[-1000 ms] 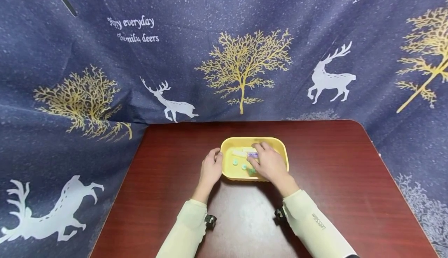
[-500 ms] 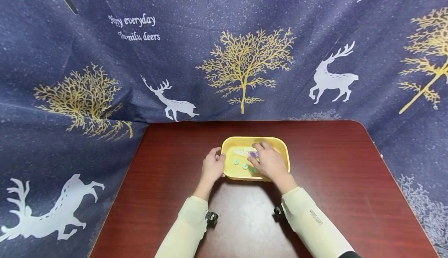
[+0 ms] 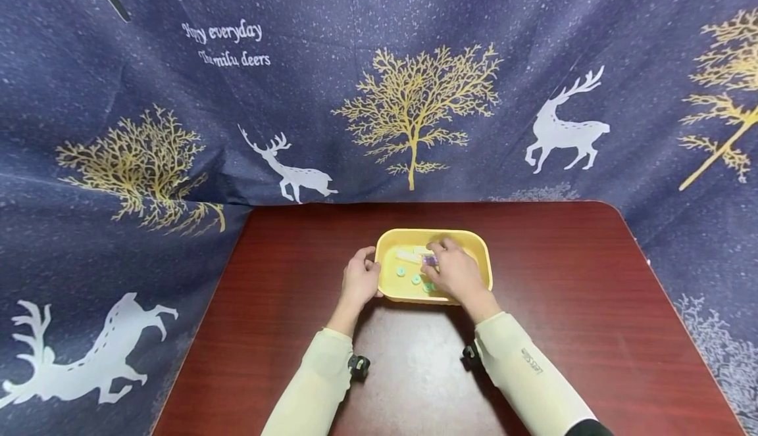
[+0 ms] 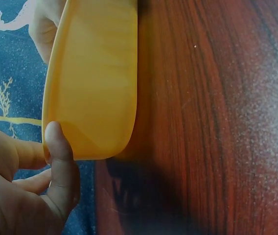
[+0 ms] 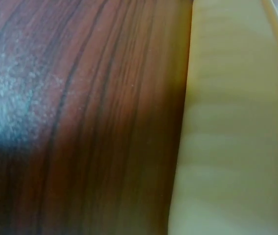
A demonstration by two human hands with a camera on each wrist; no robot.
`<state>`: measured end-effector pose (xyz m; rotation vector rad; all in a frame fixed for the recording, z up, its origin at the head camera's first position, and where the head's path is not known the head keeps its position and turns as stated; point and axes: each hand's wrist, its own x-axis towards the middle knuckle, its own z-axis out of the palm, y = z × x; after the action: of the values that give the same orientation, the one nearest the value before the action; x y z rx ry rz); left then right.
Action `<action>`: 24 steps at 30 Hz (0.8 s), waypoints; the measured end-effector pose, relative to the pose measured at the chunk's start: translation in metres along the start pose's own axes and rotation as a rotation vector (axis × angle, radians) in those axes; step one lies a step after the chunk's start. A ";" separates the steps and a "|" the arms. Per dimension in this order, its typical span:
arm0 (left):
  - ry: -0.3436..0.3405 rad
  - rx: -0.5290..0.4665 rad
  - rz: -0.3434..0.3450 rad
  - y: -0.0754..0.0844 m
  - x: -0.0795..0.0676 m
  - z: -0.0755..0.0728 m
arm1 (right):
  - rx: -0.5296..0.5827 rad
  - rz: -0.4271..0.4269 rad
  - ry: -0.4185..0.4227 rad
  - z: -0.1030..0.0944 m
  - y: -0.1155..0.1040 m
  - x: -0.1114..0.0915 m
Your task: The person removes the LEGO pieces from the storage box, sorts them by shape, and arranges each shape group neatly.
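On the table sits a shallow yellow plastic bin (image 3: 391, 296). Its left end is held by my left hand (image 3: 360, 279); in the left wrist view the thumb (image 4: 60, 147) presses the outer wall just below the rim, with the other fingers beyond the corner. My right hand (image 3: 458, 275) reaches down inside the bin, thumb and fingers curled around a small purple-and-white item (image 3: 430, 260), mostly covered by the hand. Pale, whitish pieces (image 3: 406, 256) lie left of it. Nearer the front are small round green pieces, among them one green piece (image 3: 401, 271) at the left.
The dark red wood-grain table (image 3: 296, 271) extends around the bin, with a glossy light patch in front. A blue deer-print cloth (image 3: 367, 146) hangs behind and beside the table. Both sleeved forearms carry a black wrist camera; the left camera (image 3: 358, 367) shows at the inner sleeve.
The view shifts slightly, carrying the bin a little to the right in it. The right fingers stay around the purple-and-white item, and the left hand keeps its place at the bin's left end.
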<state>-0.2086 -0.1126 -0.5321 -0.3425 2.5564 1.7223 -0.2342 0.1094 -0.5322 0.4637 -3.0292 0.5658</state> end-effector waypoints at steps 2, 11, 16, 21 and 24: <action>-0.004 -0.007 -0.002 0.000 0.000 0.000 | -0.002 0.002 -0.011 0.001 0.000 0.001; -0.016 -0.059 -0.025 0.001 0.000 -0.001 | -0.030 -0.015 -0.005 0.008 0.004 0.006; -0.020 -0.070 -0.047 0.003 0.000 -0.001 | -0.066 -0.055 0.029 0.011 0.006 0.007; -0.023 -0.064 -0.058 0.002 -0.001 -0.001 | -0.096 -0.105 0.083 0.013 0.007 0.007; -0.029 -0.071 -0.058 0.002 0.000 -0.001 | -0.093 -0.115 0.104 0.014 0.006 0.007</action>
<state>-0.2088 -0.1125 -0.5294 -0.3875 2.4444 1.7877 -0.2420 0.1083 -0.5466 0.5807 -2.8922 0.4262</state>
